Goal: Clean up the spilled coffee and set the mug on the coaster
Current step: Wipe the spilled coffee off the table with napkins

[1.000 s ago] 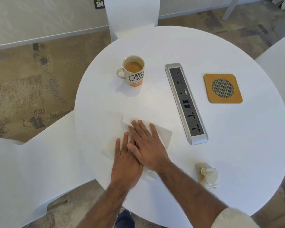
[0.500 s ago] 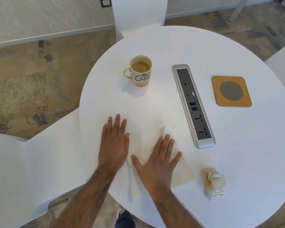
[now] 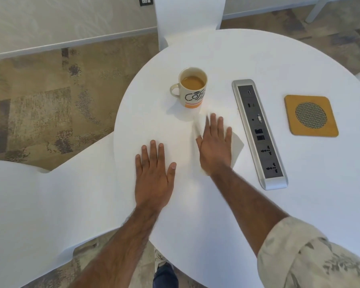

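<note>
A cream mug [image 3: 192, 88] with coffee in it and an orange band stands on the round white table [image 3: 299, 194]. My right hand [image 3: 215, 147] lies flat with fingers spread on a white paper napkin [image 3: 237, 145], pressing it onto the table just below and right of the mug. My left hand [image 3: 154, 173] rests flat and empty on the bare table near the left edge, apart from the napkin. An orange square coaster [image 3: 311, 115] with a round mesh centre lies at the right, beyond the socket strip. I see no coffee stain on the table.
A silver socket strip [image 3: 259, 132] runs between the napkin and the coaster. White chairs stand at the back [image 3: 188, 15], at the near left [image 3: 40, 204] and at the right edge. The table's left rim is close to my left hand.
My right hand slid the napkin up and to the right, toward the mug. My left hand came off the napkin and stayed flat on the table. The crumpled used napkin has left the view.
</note>
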